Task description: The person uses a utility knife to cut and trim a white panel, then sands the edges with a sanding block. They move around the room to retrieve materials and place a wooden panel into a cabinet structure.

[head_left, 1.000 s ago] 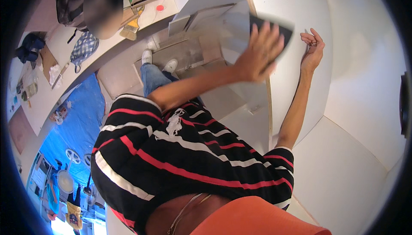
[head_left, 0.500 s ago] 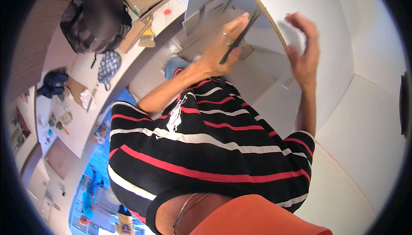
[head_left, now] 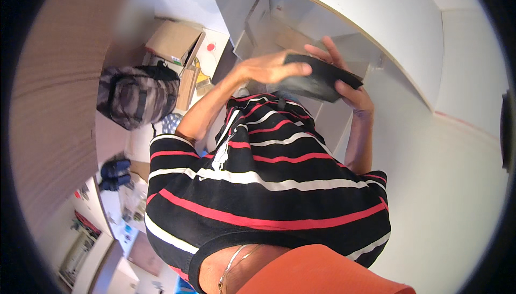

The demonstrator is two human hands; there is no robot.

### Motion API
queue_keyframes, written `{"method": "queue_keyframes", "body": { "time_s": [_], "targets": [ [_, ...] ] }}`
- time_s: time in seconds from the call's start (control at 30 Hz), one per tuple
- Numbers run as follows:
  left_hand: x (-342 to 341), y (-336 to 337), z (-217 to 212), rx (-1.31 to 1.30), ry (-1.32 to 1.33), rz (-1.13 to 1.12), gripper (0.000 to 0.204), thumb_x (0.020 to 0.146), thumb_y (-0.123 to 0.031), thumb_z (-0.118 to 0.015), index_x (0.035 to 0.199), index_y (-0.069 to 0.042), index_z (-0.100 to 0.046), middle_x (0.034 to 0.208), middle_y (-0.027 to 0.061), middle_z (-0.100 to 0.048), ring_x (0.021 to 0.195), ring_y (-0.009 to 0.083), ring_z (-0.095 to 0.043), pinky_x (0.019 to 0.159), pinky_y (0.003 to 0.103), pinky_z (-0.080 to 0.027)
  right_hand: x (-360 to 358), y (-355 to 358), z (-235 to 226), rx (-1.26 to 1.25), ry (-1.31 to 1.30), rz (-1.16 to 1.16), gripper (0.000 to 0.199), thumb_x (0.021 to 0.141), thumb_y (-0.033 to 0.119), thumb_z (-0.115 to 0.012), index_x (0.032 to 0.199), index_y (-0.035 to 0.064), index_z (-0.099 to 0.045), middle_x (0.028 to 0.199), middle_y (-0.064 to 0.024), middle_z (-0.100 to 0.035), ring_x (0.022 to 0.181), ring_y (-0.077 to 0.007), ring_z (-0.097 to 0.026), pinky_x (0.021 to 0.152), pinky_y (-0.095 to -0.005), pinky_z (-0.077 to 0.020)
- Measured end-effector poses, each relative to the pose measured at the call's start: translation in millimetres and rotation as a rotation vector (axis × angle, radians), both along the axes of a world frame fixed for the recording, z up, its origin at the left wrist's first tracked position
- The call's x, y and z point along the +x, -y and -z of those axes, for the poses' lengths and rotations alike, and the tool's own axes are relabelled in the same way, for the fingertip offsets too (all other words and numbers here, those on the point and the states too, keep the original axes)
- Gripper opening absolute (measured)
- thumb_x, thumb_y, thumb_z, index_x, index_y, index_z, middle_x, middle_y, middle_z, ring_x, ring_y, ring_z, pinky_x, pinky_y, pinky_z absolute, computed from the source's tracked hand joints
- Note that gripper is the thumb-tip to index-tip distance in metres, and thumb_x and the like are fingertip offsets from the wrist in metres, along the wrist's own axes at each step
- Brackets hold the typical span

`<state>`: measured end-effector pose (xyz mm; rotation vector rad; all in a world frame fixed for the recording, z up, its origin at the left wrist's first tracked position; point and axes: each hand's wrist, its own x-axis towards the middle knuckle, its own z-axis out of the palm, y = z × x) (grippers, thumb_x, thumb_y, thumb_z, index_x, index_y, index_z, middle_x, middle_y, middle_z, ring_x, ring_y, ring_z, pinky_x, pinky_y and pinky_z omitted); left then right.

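A thin, dark, flat sheet that looks like sandpaper (head_left: 317,81) is held in front of my chest, tilted and slightly smeared by motion. My left hand (head_left: 269,70) grips its left end, with the thumb lying across its face and the other fingers hidden behind it. At the other end my right hand (head_left: 355,99) takes hold, its thumb on the near lower corner. Some fingers of that hand show above the sheet's far edge.
To the left, a shelf carries a patterned backpack (head_left: 142,98), an open cardboard box (head_left: 174,41) and a paintbrush (head_left: 203,83). Dark blue shoes (head_left: 114,174) lie farther down. A curved white panel (head_left: 376,9) rises ahead and right, close to my hands.
My right hand, earlier apart with fingers curled, has come left onto the sheet. The sheet, formerly seen edge-on in my left hand, now turns its face up. My view has swung.
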<state>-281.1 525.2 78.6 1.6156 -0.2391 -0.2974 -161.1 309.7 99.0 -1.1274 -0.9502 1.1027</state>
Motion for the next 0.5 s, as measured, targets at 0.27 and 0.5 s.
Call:
{"method": "queue_keyframes", "body": {
  "time_s": [0.27,0.5],
  "targets": [
    [46.4,-127.8,-41.8,0.686,1.007,-0.756,0.03,0.096,-0.028,-0.065,0.116,-0.007,-0.07,0.107,0.0134,-0.073,0.102,0.0286,-0.068,0.09,0.04,-0.051,-22.6,43.5,9.1,-0.099,0.879,1.142,0.059,0.105,0.019,-0.049,0.157,0.0015,-0.027,0.162,-0.0198,-0.029,0.152,-0.0331,-0.023,0.123,-0.0433,-0.0153],
    [112.5,-203.1,-171.0,1.312,1.648,-0.781,0.031,0.088,-0.001,-0.061,0.116,-0.013,-0.068,0.12,0.0114,-0.067,0.113,0.029,-0.064,0.104,0.049,-0.048,52.3,23.4,68.6,-0.271,1.563,1.568,0.069,0.101,0.023,-0.054,0.154,-0.0073,-0.023,0.161,-0.0297,-0.022,0.152,-0.0455,-0.015,0.121,-0.0611,-0.0082]
  ]
}}
